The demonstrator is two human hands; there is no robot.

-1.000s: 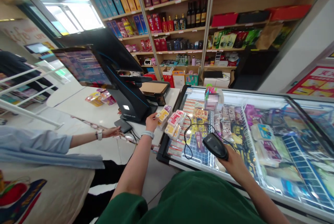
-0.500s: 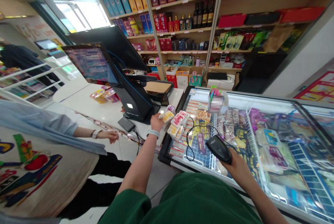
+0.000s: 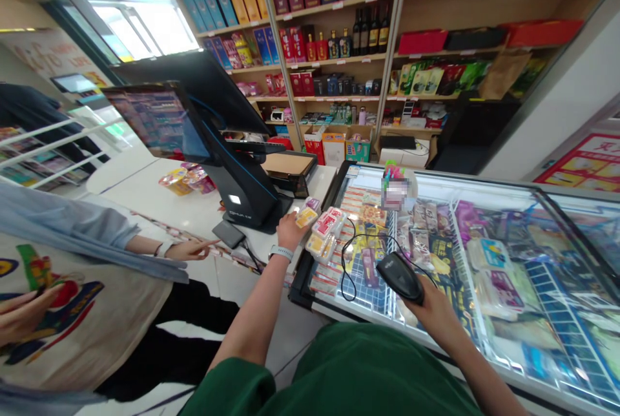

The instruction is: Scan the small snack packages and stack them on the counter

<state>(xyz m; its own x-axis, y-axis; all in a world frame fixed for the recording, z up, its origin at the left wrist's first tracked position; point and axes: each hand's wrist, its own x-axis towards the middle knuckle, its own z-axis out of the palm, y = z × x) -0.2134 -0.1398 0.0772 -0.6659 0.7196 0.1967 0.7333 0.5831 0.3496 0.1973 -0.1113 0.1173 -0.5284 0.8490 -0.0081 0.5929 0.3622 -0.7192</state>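
In my right hand point(image 3: 433, 305) is a black handheld barcode scanner point(image 3: 400, 277), its head pointing up and left above the glass freezer top. A thin black cable point(image 3: 345, 267) loops over the glass beside it. My left hand point(image 3: 289, 230), with a pale band on the wrist, grips a small clear food pack with a yellow label point(image 3: 307, 217) at the counter's edge; its fingertips are partly hidden. Behind that pack lies a purple-labelled one point(image 3: 312, 203). Stacked to its right, on the freezer's corner, are packs with red-and-white point(image 3: 330, 221) and yellow labels point(image 3: 317, 243).
A black till with two screens point(image 3: 242, 177) stands on the white counter, a small dark box point(image 3: 228, 234) before it. Cup-like packs point(image 3: 186, 178) sit further left. A person in a blue shirt point(image 3: 92, 222) stands at the left. Frozen goods point(image 3: 494, 274) fill the freezer.
The other person's nearer hand now points a finger towards the counter, and their second hand has come into view with a dark object. My left fingers have shifted over the yellow-labelled pack.
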